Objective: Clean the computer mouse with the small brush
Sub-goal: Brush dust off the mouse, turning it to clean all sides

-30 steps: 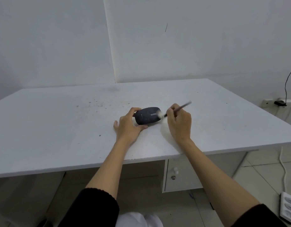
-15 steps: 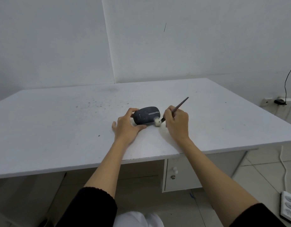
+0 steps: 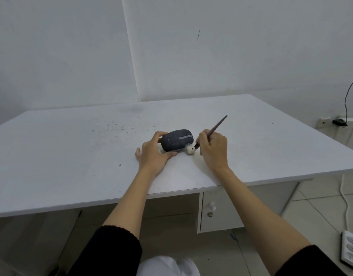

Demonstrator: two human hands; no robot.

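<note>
Brush [image 3: 211,134] tip now lower, at mouse [image 3: 176,143] front edge; right hand [image 3: 213,151] pinches handle, left hand [image 3: 153,156] clamps light, slippery mouse sides.

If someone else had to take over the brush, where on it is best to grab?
Probably the bare upper handle of the brush, coming from the far right. It sticks up clear beyond the right hand, while the bristle end sits low against the mouse.

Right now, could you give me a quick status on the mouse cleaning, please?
Left hand steadies mouse. Right hand grips brush, bristles at mouse's near edge. Nothing obstructing.
</note>
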